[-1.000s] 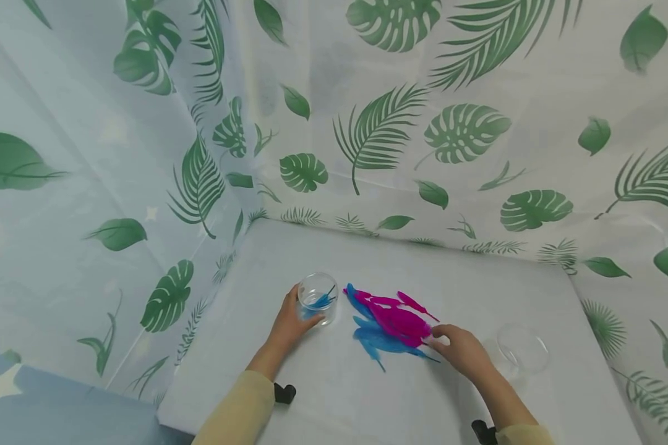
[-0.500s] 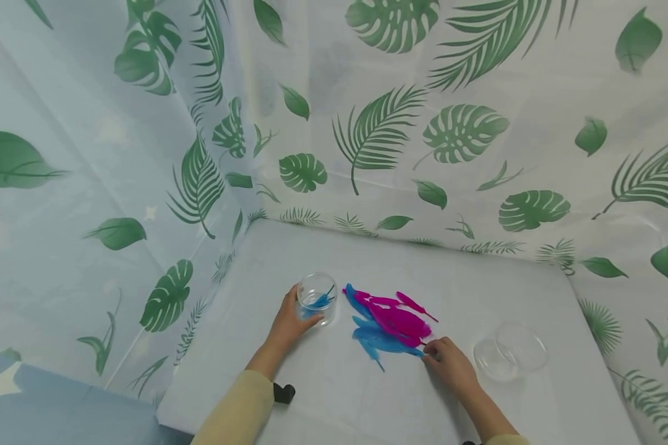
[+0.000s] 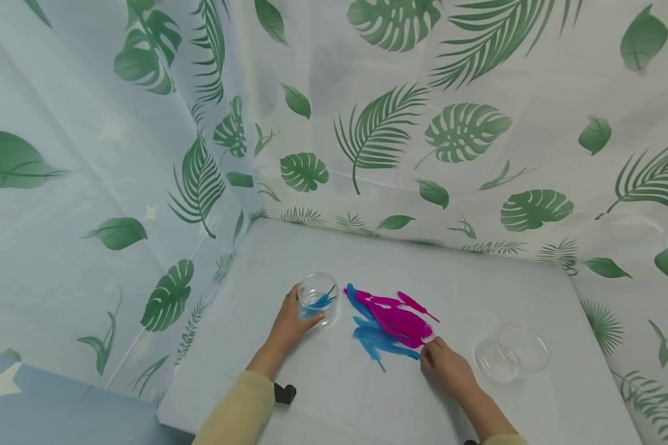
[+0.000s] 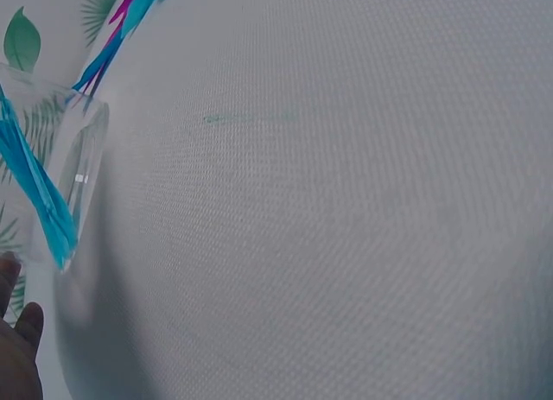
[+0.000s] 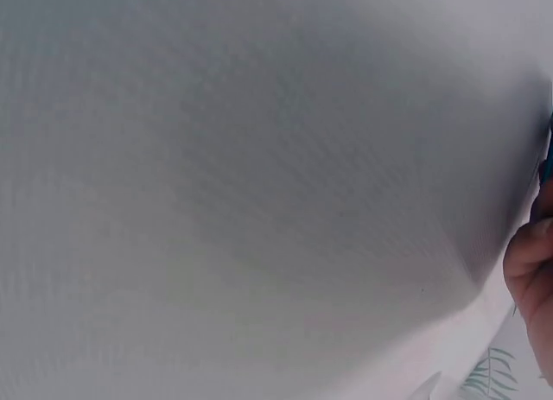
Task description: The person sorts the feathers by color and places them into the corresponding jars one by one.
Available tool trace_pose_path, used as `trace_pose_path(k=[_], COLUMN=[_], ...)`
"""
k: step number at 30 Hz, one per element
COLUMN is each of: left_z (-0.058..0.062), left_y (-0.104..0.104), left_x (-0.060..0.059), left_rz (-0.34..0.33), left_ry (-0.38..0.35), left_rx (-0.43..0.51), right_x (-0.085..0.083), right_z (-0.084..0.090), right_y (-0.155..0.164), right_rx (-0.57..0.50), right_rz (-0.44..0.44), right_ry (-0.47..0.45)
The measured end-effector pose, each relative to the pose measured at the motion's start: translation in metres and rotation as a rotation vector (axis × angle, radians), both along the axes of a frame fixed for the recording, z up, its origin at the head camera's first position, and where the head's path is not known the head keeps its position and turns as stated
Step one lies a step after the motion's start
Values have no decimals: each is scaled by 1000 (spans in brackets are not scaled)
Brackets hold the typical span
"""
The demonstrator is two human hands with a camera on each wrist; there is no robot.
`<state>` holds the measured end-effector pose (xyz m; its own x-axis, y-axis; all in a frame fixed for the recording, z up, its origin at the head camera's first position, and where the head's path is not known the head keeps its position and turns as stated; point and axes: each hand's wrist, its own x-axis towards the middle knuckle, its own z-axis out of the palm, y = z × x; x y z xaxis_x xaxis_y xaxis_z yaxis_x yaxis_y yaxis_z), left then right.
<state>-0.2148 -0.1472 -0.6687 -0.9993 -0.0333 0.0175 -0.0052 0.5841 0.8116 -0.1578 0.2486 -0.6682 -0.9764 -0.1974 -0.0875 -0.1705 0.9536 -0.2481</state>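
The left hand (image 3: pixel 291 322) curls its fingers round the clear cup (image 3: pixel 318 297), which stands upright at the table's (image 3: pixel 334 395) middle, with a blue feather (image 4: pixel 34 193) leaning inside, its tip down at the base. At the cup's 3 o'clock lies a heap of pink feathers (image 3: pixel 398 318) and blue feathers (image 3: pixel 381 343), long axes running roughly from 10 to 4 o'clock. The right hand (image 3: pixel 448 369) pinches at the heap's 4 o'clock end with bent fingertips, though whether it has hold of a quill cannot be told; the empty clear cup (image 3: pixel 513 355) lies on its side at its 3 o'clock.
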Motion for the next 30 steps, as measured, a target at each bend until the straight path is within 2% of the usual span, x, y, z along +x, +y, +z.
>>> trace_pose_path(k=[9,16,20,26,30], left_z=[2,2,3,4,3], left_y=[1,1,2,3,3], left_x=[1,1,1,2,1], left_rz=[-2,1,7,14,19], left_ry=[-2,-5,-11,-21,-29], left_rx=[23,6,6,-2,1], right_x=[-2,-7,-9,-8,-9], right_z=[5,15,17,16,16], right_y=[8,15,17,21,23], right_rx=[28,-7,-50,-179,-211], right_rz=[78,85,68,-3,-41], right_ry=[28,-30,-77,-85,-89])
